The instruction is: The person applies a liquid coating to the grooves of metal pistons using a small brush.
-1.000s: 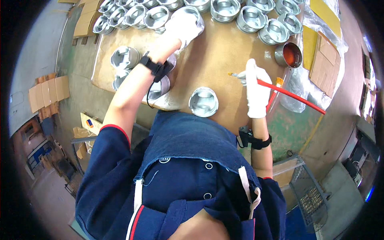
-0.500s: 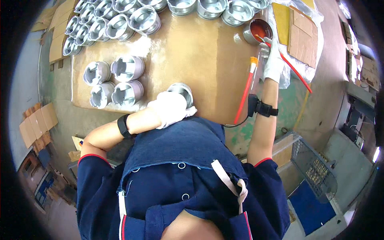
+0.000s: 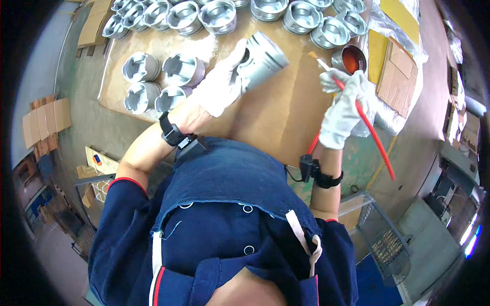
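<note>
My gloved left hand (image 3: 222,84) grips a silvery metal piston (image 3: 264,60), tilted on its side above the table, its skirt and pin hole near my fingers. In my gloved right hand (image 3: 343,112) is a slim paintbrush (image 3: 376,138) with a red handle, its yellowish bristles pointing up and left, a short gap from the piston. Just beyond that hand stands a metal cup (image 3: 336,60) with reddish-brown liquid inside. A second red brush handle (image 3: 314,143) shows partly behind my right wrist.
Several pistons (image 3: 140,67) stand at the table's left, with more in rows (image 3: 218,18) along the far edge. Brown board (image 3: 286,117) covers the table. Cardboard (image 3: 395,76) and plastic wrap lie at right. A wire cage (image 3: 385,229) stands on the floor, lower right.
My left hand has lifted the piston from the table's near edge and tilted it. The brush has come out of the cup, and my right hand has moved nearer to me.
</note>
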`<act>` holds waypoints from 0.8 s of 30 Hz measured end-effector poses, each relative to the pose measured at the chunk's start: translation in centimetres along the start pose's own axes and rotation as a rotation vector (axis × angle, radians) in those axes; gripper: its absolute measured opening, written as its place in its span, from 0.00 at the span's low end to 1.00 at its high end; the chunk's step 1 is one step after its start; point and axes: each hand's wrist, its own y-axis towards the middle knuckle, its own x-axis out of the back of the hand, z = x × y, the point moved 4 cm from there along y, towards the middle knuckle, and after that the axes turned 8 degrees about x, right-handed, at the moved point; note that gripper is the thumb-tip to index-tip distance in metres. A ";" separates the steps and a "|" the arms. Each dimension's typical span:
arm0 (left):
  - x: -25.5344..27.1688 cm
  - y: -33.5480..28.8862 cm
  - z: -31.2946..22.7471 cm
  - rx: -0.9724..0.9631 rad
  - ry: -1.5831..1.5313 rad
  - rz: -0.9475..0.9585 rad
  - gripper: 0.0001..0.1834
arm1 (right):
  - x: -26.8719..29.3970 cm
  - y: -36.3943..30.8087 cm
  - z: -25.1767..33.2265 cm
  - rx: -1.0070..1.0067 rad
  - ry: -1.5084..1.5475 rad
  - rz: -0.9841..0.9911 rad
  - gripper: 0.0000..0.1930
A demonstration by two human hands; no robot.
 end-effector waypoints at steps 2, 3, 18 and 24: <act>-0.7 -0.1 0.1 0.050 -0.083 0.021 0.21 | -2.6 -2.0 2.0 0.118 -0.038 0.105 0.27; -0.9 -0.2 -0.2 0.063 -0.140 0.035 0.20 | -3.5 -2.5 2.5 0.120 -0.013 0.131 0.26; -1.7 -3.3 -3.6 -0.404 0.979 0.172 0.21 | -3.8 1.7 -2.1 -0.255 0.185 0.127 0.23; -2.4 -0.9 -2.3 -0.233 1.619 -0.069 0.24 | -4.6 -1.0 -1.1 0.029 -0.233 0.255 0.26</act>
